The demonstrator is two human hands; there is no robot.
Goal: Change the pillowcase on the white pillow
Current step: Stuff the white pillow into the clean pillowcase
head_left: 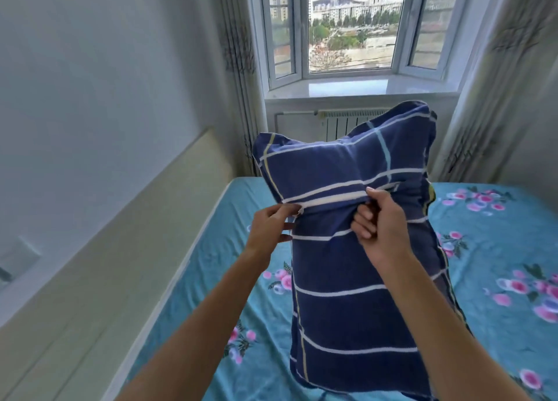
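Note:
A pillow in a dark blue pillowcase [347, 267] with white and yellow stripes stands on end on the bed, its upper part bent toward the window. The white pillow itself is hidden inside the case. My left hand [271, 228] pinches the case's overlapping flap edge at the left side. My right hand [377, 225] grips a fold of the same flap near the middle, fingers curled into the cloth. Both hands are at about the pillow's mid height.
The bed has a turquoise sheet [498, 249] with pink flowers. A beige headboard [120, 249] and white wall run along the left. Beyond the bed are a radiator [341, 126], a bay window [350, 38] and curtains on both sides.

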